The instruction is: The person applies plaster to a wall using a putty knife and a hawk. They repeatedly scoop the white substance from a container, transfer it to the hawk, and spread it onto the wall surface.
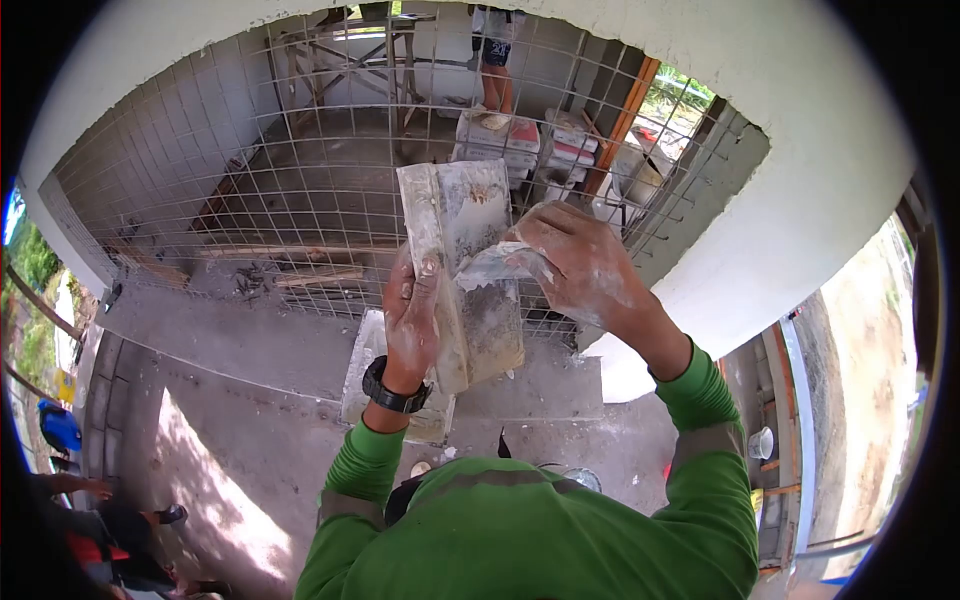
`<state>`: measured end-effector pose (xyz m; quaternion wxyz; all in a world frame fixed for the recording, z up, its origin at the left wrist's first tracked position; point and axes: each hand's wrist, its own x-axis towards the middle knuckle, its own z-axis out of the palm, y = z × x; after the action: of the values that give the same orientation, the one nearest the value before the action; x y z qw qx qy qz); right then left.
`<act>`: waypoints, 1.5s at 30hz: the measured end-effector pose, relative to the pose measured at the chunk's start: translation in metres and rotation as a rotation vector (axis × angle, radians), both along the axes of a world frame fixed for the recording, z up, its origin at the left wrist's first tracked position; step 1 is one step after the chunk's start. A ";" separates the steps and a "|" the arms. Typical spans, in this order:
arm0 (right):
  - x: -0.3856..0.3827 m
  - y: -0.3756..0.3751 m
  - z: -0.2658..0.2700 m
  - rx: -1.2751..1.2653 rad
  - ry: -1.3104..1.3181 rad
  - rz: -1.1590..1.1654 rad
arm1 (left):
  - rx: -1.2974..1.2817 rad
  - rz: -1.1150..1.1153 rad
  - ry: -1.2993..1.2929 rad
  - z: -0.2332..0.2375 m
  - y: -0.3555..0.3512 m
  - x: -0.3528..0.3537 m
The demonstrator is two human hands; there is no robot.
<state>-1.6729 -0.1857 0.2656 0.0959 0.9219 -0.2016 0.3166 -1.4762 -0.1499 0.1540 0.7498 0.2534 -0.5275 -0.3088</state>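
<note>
My left hand (412, 320) grips the left side of a long, narrow tray (452, 345) caked with dried plaster, its thumb over the near edge. The tray is tilted up in front of me, with white putty smeared across its face. My right hand (580, 262) is closed on a putty knife (490, 265); its handle is hidden in the fingers. White putty coats the blade, which lies across the middle of the tray. White residue covers both hands. Below the left wrist, a white-splattered board (362, 375) rests on the ledge.
A wire grid (330, 190) spans the wall opening ahead. Behind it are stacked sacks (495, 140), a standing person's legs (497, 85), wooden scaffolding (345, 60) and loose planks (320, 275). A white plastered wall (810, 250) rises on the right. Another person (110, 535) is at lower left.
</note>
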 end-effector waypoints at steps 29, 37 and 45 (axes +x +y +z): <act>0.005 -0.097 0.194 -1.249 0.021 -0.187 | 0.159 -0.088 0.083 -0.035 0.004 0.058; -0.006 -0.040 0.236 -0.306 -0.039 -0.607 | 0.215 -0.008 0.072 -0.046 -0.002 0.050; -0.058 -0.121 0.245 -0.617 0.109 0.059 | 0.279 0.007 0.014 -0.038 -0.001 0.049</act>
<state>-1.7313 -0.3065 0.5103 0.3725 0.8704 -0.0636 0.3155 -1.4273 -0.1505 0.1157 0.7121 0.3549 -0.4733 -0.3781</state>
